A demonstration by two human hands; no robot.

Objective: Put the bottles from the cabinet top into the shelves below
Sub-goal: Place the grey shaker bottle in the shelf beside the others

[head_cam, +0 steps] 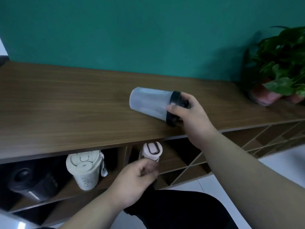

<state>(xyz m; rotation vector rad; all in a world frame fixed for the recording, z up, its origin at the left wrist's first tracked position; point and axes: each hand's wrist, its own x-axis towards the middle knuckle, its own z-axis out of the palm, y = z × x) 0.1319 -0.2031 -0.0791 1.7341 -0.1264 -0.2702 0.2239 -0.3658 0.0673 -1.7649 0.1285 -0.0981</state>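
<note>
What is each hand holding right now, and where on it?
Right hand: translucent shaker bottle, gripped at its black lid end, tipped sideways. Left hand: pink-lidded bottle, gripped around its body below the lid.

Flat teal-green painted wall (132,33) as the landmark, filling the upper part of the view. At the wall's far right, leafy green potted plant (283,63), broad glossy leaves spreading in front of the paint and throwing a dark shadow onto it. Beneath those leaves, blurred reddish-pink pot (265,95), set close to the foot of the wall. Well below the wall, at the lower right, pale glossy tiled floor (280,164), with a faint grout line. Far from the wall, at the bottom centre, black fabric of trousers (181,210) over the floor.
</note>
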